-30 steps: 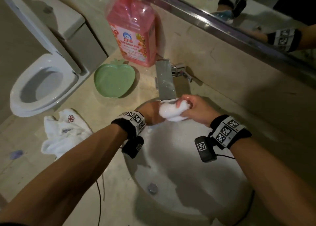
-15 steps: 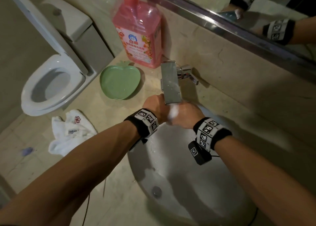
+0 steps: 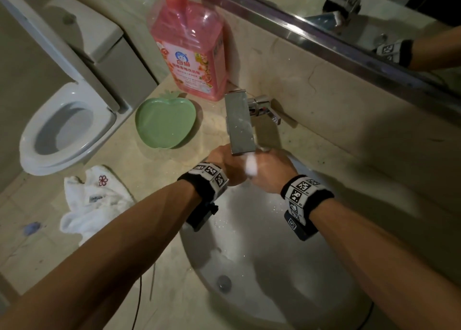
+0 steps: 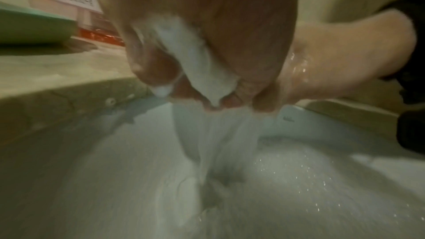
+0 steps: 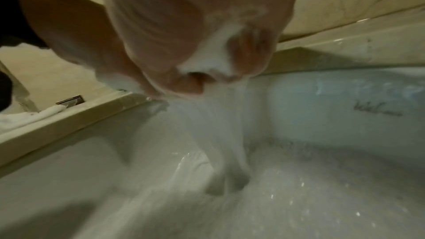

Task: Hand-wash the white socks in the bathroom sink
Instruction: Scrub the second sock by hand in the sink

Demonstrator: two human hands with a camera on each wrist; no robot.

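From the head view, the left hand [image 3: 228, 166] and the right hand [image 3: 270, 171] are meeting knuckle to knuckle right under the flat metal faucet [image 3: 240, 124], above the back part of the white sink [image 3: 262, 267], and a narrow strip of the white sock [image 3: 250, 166] is showing between them. A second white sock [image 3: 92, 202] with a small red flower mark is lying crumpled on the beige bench [image 3: 124, 162] to the left of the sink, well apart from the hands. A green apple-shaped dish [image 3: 164, 122] is sitting near the faucet, with a pink detergent bottle [image 3: 190, 55] standing just behind it against the wall, and a toilet [image 3: 67, 127] is standing beyond the bench's left end. From the left wrist view, the left hand [image 4: 207, 24] is curling its fingers [image 4: 158, 64] round the bunched white sock [image 4: 197, 61], gripping it, while the right hand [image 4: 340, 57] is pressing in from the right, wet and shiny. Water [image 4: 214, 143] is streaming down from the sock into the sink [image 4: 322, 188], where it is splashing and foaming. The picture is blurred, so finer detail of the grip is not showing. From the right wrist view, the right hand [image 5: 195, 24] is closing its fingers [image 5: 250, 55] round the white sock [image 5: 207, 61], squeezing it, and the left hand [image 5: 69, 24] is lying just beside it on the left. Water [image 5: 220, 143] is falling from under the fingers onto the sink [image 5: 322, 115] floor.
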